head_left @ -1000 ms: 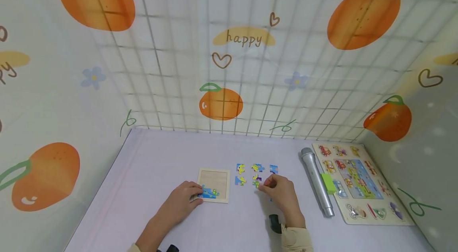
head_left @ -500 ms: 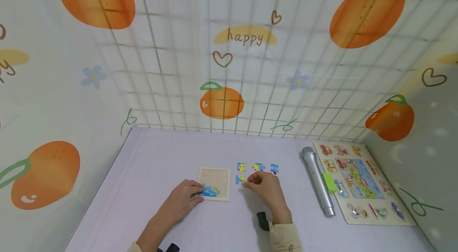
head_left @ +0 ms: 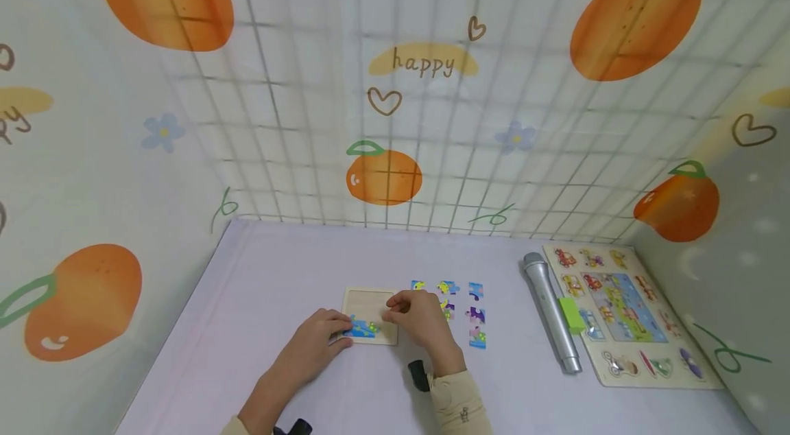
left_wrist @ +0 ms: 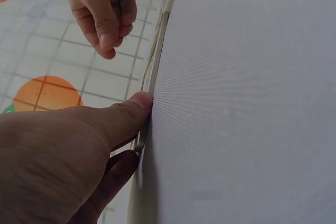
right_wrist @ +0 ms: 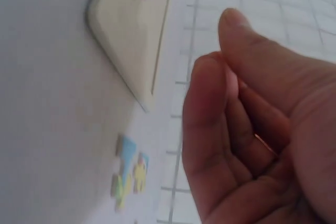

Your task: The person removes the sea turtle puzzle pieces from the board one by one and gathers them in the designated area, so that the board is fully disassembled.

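A shallow square wooden puzzle tray (head_left: 369,304) lies on the table, with joined blue puzzle pieces (head_left: 363,328) along its near left part. My left hand (head_left: 317,340) grips the tray's near left corner; in the left wrist view its thumb (left_wrist: 128,114) bears on the tray's edge. Over the tray's right rim hovers my right hand (head_left: 421,320), fingers loosely curled and thumb close to the index finger. No piece shows between them in the right wrist view. Loose puzzle pieces (head_left: 476,315) stand in columns right of the tray, some hidden behind the right hand.
Farther right lies a silver microphone (head_left: 552,315) beside a bright green block (head_left: 571,315). A wooden picture board (head_left: 648,366) with several vehicle and toy shapes stands at the table's right side. Fabric walls (head_left: 296,112) printed with oranges enclose the back and sides.
My right hand has moved left from the loose pieces to the tray's right rim, uncovering the right column of pieces. The left hand stays at the tray's corner.
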Motion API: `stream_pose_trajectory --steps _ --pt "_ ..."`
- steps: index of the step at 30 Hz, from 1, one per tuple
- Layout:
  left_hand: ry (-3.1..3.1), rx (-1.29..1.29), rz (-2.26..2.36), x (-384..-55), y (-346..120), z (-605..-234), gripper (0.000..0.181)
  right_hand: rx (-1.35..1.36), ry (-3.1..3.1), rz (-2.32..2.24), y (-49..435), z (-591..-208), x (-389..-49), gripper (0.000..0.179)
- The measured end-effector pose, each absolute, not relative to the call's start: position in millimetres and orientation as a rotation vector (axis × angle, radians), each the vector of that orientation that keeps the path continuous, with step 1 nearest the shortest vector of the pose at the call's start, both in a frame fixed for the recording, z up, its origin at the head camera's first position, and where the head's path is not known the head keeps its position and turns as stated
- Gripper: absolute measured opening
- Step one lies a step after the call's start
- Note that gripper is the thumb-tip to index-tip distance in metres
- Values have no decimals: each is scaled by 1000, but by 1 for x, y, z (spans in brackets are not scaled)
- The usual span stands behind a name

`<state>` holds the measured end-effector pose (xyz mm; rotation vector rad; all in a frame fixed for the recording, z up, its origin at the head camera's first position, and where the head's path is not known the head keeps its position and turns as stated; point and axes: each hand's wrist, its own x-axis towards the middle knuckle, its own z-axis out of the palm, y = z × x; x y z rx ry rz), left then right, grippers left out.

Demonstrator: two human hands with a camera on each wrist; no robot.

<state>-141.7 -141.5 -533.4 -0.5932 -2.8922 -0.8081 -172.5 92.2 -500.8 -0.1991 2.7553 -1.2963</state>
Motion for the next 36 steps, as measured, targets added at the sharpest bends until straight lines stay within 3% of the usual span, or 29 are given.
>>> stream_pose_trajectory --steps 23,36 --pt "-2873 -603 -815 -143 -143 -533 25 -281 2742 -1101 63 -517 -176 22" --pt "-2845 -598 -799 -143 -143 -536 25 -295 2748 -1037 58 -511 -174 14"
